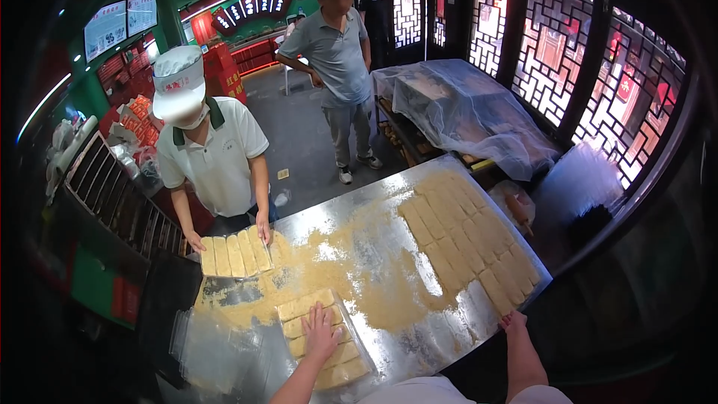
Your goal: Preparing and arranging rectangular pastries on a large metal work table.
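My left hand (322, 332) lies flat, fingers spread, on a row of pale yellow pastry bars (342, 354). Those bars sit side by side in a shallow clear plastic tray (354, 330) on the near part of the metal table. At the table's front right edge is my right hand (513, 321), its fingers curled by the near end of the closest bar in a large block of crumb-coated bars (457, 230). Whether those fingers grip anything is too small to make out.
Yellow crumbs (314, 258) cover much of the metal table (359, 210). Opposite, a co-worker (216, 151) holds another tray of bars (235, 252). Stacked clear trays (216, 348) stand near left. A netting-covered rack (465, 112) and a standing person (342, 56) are beyond.
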A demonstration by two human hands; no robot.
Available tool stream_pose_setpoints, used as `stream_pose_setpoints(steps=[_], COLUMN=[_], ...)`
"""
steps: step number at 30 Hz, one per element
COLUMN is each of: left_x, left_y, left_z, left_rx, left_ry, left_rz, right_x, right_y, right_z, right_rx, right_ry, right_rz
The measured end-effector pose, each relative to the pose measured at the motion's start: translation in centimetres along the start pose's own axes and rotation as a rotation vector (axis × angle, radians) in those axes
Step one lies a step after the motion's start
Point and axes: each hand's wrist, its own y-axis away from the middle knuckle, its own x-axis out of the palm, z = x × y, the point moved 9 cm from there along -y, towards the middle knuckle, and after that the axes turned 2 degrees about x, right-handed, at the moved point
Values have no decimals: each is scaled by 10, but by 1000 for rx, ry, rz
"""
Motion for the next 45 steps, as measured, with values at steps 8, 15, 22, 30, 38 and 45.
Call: stream_pose_setpoints(steps=[8,15,22,30,38,45], left_x=[-328,-218,-112,-74,-24,-48], left_y=[-154,-111,-56,36,133,142], left_z=[-118,-137,-24,66,119,131], left_rx=[498,574,243,-80,-403,-388], left_ry=[275,437,526,634,1017,923], left_rz=[-476,-194,91,48,-116,-295], right_x=[18,17,26,103,175,244], right_y=[12,-16,-34,95,268,407], right_z=[36,9,2,89,112,42], right_rx=[-56,-52,-40,-840,-1221,-644], right_ry=[233,50,62,777,852,836], right_rz=[-51,-192,-210,-261,117,923])
